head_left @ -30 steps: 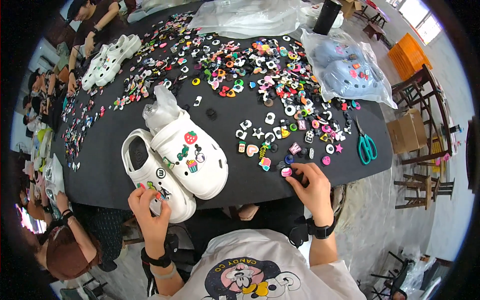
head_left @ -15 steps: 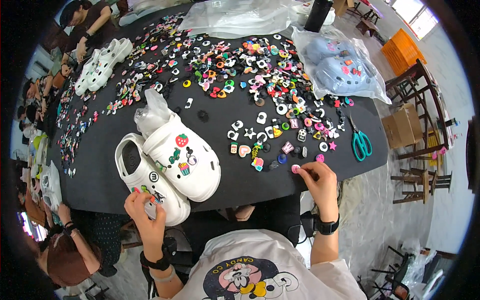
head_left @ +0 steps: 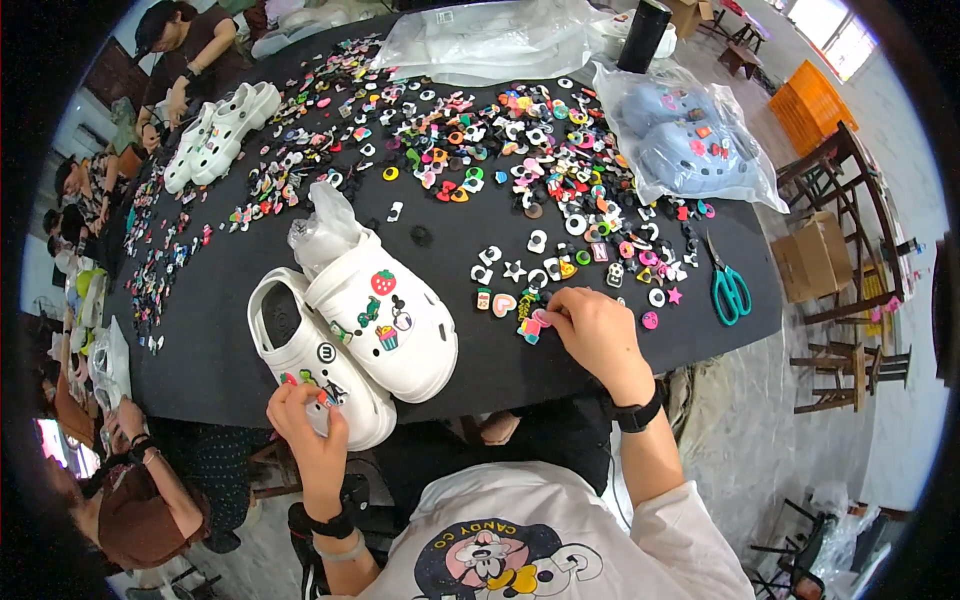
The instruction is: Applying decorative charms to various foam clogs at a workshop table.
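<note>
Risk, lower centre: my right hand (head_left: 590, 335) pinches a pink charm (head_left: 541, 318); nudged neighbours scatter; my left hand (head_left: 305, 420) steadies the white clog (head_left: 310, 365).

shirt (head_left: 530, 540): white, short sleeves, cartoon print on chest | left hand (head_left: 305, 425): bare, black wristband plus pale band at wrist | right hand (head_left: 595, 335): bare, black watch strap at wrist

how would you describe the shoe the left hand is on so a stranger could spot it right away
On the black table, a pair of white clogs sits at the near edge. The left hand touches the clog nearest the person. Unlike its partner, it has no plastic stuffing or strawberry charm.
</note>
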### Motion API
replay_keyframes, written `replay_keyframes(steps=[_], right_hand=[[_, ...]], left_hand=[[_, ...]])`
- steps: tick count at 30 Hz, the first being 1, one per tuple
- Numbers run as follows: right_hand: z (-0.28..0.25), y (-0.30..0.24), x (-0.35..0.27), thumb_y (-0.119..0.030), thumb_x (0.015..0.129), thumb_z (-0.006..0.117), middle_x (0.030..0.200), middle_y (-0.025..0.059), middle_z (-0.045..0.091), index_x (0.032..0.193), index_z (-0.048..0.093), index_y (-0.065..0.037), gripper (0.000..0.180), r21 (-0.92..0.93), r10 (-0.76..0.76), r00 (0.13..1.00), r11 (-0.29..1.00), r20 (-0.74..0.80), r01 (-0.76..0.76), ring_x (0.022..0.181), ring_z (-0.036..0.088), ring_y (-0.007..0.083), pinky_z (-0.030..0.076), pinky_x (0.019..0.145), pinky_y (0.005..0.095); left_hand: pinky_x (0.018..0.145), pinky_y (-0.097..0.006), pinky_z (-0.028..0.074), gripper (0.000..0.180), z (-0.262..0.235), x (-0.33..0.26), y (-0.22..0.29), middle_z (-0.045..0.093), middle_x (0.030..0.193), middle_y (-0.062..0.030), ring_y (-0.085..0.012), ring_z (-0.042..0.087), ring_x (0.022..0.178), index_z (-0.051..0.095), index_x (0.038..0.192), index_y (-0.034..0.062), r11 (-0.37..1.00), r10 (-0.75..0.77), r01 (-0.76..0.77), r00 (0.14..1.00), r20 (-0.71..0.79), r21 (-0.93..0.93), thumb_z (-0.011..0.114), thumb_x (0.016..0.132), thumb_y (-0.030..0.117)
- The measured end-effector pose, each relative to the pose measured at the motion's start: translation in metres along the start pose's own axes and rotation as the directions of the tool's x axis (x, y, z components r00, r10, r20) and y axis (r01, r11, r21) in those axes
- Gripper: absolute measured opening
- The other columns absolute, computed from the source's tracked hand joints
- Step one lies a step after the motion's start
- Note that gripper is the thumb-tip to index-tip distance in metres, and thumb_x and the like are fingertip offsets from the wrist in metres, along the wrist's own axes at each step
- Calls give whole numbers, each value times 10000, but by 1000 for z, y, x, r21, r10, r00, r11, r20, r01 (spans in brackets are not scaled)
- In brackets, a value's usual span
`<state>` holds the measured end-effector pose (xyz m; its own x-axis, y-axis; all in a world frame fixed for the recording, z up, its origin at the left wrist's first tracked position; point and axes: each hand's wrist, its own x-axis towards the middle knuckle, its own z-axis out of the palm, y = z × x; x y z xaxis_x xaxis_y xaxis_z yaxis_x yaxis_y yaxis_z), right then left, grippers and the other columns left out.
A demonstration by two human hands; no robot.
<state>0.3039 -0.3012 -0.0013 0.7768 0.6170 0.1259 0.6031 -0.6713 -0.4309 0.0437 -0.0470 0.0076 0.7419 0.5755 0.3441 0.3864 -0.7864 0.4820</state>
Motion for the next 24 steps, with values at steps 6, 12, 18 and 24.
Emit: replay_keyframes(steps=[6, 12, 18, 24], right_hand=[[0, -1, -1, -204, 855, 673, 791, 70, 684, 853, 697, -115, 92, 40, 57, 997, 998, -55, -55, 732, 671, 277, 524, 631, 379], [-13, 17, -14, -149, 856, 690, 827, 105, 689, 950, 701, -93, 110, 265, 172, 973, 956, -156, -127, 676, 667, 255, 516, 606, 341], [-26, 32, -16, -148, 804, 736, 898, 68, 650, 972, 718, -113, 172, 99, 83, 987, 993, -140, -70, 848, 640, 263, 514, 721, 366], [-26, 33, -25, -135, 744, 771, 932, 50, 628, 997, 726, -136, 257, 50, 73, 994, 996, -78, -70, 918, 612, 266, 506, 772, 379]], left_hand=[[1011, -461, 300, 382, 1, 0, 0, 438, 1149, -162, -340, 405, 1119, 496, 1114, 26, 1000, -9, 9, 1000, 9, -22, 613, 750, 19], [1015, -468, 292, 381, 1, 1, -2, 437, 1147, -162, -341, 399, 1118, 490, 1113, 24, 1000, -4, 5, 1000, 12, -17, 616, 753, 31], [1013, -467, 294, 377, 0, 1, -2, 439, 1147, -161, -339, 400, 1116, 482, 1115, 16, 1000, -16, 16, 999, 34, -18, 614, 763, 35], [1011, -457, 303, 377, 1, -1, -2, 437, 1158, -165, -334, 408, 1112, 479, 1118, 15, 999, -13, 15, 999, 29, -38, 614, 767, 34]])
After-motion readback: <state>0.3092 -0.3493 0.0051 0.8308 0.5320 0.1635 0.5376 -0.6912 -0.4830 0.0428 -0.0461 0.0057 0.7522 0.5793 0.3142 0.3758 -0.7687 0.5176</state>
